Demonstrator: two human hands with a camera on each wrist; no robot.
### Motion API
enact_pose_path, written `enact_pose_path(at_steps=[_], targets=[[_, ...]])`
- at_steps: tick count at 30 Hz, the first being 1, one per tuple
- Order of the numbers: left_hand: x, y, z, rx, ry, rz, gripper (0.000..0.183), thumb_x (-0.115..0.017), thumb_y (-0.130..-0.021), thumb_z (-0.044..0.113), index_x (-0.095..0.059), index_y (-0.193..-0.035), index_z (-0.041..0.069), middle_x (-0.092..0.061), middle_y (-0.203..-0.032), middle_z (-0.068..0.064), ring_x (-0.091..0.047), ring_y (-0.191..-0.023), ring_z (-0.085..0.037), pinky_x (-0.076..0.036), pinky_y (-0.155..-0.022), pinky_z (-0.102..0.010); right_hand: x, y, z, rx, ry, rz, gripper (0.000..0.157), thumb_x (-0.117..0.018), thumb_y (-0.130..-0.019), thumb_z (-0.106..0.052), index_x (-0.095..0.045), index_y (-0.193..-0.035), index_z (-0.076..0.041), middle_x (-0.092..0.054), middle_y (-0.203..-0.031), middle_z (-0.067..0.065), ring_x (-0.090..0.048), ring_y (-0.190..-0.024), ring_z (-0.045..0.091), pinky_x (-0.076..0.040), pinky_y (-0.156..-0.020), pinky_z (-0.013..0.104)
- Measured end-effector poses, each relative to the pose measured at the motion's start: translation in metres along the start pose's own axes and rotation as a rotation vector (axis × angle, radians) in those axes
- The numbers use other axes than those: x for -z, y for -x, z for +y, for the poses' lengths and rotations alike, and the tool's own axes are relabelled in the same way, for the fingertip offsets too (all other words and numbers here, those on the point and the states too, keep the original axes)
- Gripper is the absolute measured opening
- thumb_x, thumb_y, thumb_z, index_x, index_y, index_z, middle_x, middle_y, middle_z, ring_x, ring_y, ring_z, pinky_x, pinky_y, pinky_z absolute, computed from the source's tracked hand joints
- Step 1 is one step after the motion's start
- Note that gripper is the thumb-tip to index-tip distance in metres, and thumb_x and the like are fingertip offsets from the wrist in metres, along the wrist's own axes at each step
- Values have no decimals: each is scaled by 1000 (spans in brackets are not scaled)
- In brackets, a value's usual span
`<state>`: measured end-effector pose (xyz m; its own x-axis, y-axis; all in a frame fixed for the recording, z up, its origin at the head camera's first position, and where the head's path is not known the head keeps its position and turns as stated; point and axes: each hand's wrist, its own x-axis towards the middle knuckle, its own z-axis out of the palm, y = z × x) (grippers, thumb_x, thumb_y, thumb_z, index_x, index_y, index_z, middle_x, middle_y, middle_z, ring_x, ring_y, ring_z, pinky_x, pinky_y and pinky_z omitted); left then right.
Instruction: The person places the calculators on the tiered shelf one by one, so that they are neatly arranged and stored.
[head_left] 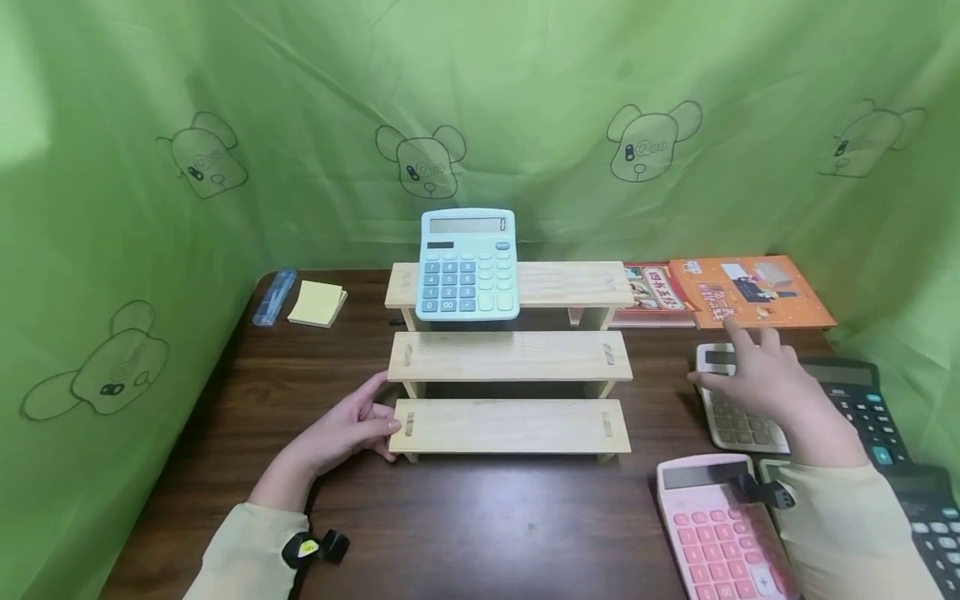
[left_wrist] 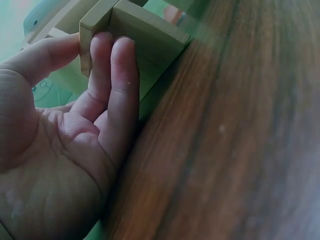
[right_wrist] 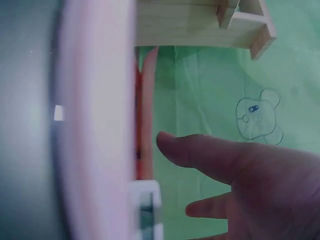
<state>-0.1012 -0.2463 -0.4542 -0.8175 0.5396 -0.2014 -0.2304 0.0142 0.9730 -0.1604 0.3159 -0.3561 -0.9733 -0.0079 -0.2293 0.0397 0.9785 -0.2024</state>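
Observation:
My left hand [head_left: 352, 429] pinches the left end of the lowest step of a wooden three-step display shelf [head_left: 510, 427]. In the left wrist view the thumb lies on one side of the board [left_wrist: 97, 22] and two fingertips press the other. On the top step a light blue calculator [head_left: 468, 275] leans back, its display showing 0. My right hand [head_left: 768, 375] hovers with spread fingers over a white calculator [head_left: 738, 425], partly covering it. A pink calculator [head_left: 720, 533] lies nearer me, and dark calculators [head_left: 862, 408] lie to the right, partly behind the arm.
An orange book [head_left: 750, 292] and a red book [head_left: 656, 292] lie at the back right. At the back left are a yellow sticky-note pad [head_left: 318, 302] and a blue translucent item [head_left: 276, 297]. Green cloth [head_left: 540, 100] surrounds the wooden table [head_left: 480, 525] behind and at both sides.

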Motion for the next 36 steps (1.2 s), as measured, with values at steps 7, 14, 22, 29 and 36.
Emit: enact_pose_path(at_steps=[7, 14, 22, 29, 36], targets=[[-1, 0, 1, 12, -7, 10, 72, -60, -97, 12, -16, -152, 26, -64, -109, -28, -66, -72, -36, -56, -69, -54, -12, -3, 12, -28, -5, -5, 129, -60, -66, -84, -8, -154, -5, -8, -139, 45, -19, -113, 68, -33, -71, 80], [-2, 0, 0, 0, -3, 7, 73, -60, -97, 11, -14, -153, 22, -64, -110, -28, -67, -73, -35, -56, -71, -53, -7, -3, 24, -12, -24, -92, 124, -66, -74, -71, -2, -151, 2, -4, -135, 50, -17, -110, 69, -32, -71, 81], [-1, 1, -1, -22, -15, 8, 72, -59, -97, 11, -15, -153, 22, -65, -106, -28, -66, -77, -39, -55, -71, -55, -6, -3, 35, -52, 12, -99, 132, -71, -70, -70, -6, -144, 17, -15, -121, 54, -23, -103, 69, -34, -74, 79], [-2, 2, 0, -10, -33, 22, 73, -60, -97, 12, -14, -154, 19, -65, -105, -28, -67, -76, -38, -55, -71, -55, -11, -5, 30, 24, 39, -164, 136, -63, -70, -78, 8, -148, 8, -17, -119, 55, -30, -100, 72, -39, -69, 76], [-3, 3, 0, -6, -26, 19, 73, -60, -97, 12, -15, -153, 18, -65, -105, -28, -67, -77, -38, -55, -71, -55, -19, -3, 19, 78, 18, -201, 146, -69, -64, -78, 20, -146, 3, -17, -120, 59, -33, -101, 74, -40, -72, 75]])
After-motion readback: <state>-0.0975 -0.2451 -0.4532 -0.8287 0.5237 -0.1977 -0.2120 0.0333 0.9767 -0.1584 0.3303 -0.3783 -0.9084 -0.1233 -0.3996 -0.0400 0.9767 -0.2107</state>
